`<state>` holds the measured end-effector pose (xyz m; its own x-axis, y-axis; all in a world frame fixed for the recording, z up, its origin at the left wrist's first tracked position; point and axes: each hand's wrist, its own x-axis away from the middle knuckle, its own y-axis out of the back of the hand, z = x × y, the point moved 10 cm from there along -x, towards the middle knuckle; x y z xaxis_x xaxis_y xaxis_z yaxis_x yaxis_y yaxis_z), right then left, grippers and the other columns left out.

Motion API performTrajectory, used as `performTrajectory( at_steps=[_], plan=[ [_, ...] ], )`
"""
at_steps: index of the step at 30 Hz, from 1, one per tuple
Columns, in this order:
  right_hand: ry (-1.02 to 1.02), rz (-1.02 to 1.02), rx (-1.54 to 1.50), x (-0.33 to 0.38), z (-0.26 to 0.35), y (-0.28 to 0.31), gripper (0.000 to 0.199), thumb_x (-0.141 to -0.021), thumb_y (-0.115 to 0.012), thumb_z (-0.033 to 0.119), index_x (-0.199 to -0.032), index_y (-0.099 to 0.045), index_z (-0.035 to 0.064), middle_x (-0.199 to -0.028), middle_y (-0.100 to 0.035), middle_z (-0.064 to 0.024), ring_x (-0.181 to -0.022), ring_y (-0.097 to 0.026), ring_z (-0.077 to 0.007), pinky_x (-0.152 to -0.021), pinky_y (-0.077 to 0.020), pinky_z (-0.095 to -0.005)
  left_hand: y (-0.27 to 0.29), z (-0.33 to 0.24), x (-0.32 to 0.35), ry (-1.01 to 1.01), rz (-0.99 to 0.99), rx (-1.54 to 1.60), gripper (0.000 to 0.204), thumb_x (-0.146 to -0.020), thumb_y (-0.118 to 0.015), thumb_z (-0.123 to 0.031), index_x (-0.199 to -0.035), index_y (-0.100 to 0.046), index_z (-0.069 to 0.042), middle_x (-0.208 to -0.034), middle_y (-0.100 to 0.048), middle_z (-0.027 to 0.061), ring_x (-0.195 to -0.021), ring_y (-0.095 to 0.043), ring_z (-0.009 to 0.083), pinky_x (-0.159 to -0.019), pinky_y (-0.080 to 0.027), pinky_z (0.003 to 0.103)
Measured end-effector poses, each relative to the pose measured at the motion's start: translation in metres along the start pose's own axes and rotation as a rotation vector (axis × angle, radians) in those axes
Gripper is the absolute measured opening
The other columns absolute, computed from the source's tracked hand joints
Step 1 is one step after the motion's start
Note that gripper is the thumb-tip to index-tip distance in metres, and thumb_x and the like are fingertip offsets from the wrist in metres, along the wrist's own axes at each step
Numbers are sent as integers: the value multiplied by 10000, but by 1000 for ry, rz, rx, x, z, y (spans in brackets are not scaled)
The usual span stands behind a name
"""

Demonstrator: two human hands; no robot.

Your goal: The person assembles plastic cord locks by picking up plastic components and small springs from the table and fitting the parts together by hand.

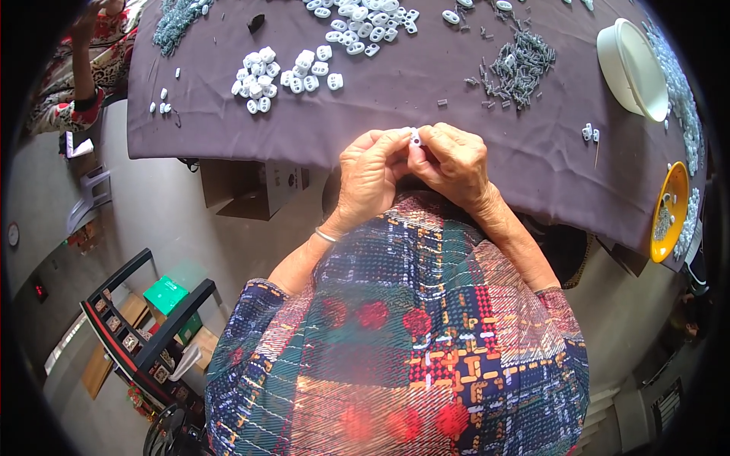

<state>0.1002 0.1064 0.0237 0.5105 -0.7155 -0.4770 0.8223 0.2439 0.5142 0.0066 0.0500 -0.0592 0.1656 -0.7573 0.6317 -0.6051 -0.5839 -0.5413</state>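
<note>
At the near edge of the table, my left hand (371, 169) and my right hand (455, 158) meet, their fingertips pinched on a small white plastic piece with holes (415, 137). The fingers cover most of it, and anything smaller in the pinch cannot be made out. Beyond my hands lie a pile of similar white two-hole pieces (256, 78) and a looser cluster (307, 71) beside it. To the right, small grey tube-like pins (519, 67) are heaped on the cloth.
A dark cloth covers the table (426, 80). More white pieces (365, 24) lie at the back. On the right stand a white basin (633, 70) and a yellow dish (669, 213) holding small metal parts. Another person's arm (80, 68) shows at far left. An open carton (255, 188) sits below the table.
</note>
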Motion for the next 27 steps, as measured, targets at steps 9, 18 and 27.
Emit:
performTrajectory(
  at_steps=[9,18,27],
  plan=[
    [4,-25,-4,-3,0,0,119,-667,-637,23,-714,-528,32,-582,-482,-78,-495,-514,-231,-460,-432,-323,-5,-2,0,7,-5,-8,73,-845,-592,-68,-859,-562,-4,-868,-626,95,-788,-621,157,-698,-540,294],
    [-68,-36,-55,-2,4,10,220,-679,-657,-13,-888,-592,10,-603,-499,-64,-473,-493,-178,-454,-416,-294,-7,-35,1,-286,50,-202,102,-851,-592,-84,-899,-561,0,-824,-619,74,-699,-617,141,-603,-540,263],
    [-71,-66,418,-14,-18,45,223,-671,-660,7,-884,-616,58,-761,-507,-62,-708,-535,-230,-611,-450,-335,-3,-137,0,-871,-104,-766,93,-819,-636,-50,-900,-608,-14,-742,-609,1,-635,-546,56,-579,-447,193]
  ],
)
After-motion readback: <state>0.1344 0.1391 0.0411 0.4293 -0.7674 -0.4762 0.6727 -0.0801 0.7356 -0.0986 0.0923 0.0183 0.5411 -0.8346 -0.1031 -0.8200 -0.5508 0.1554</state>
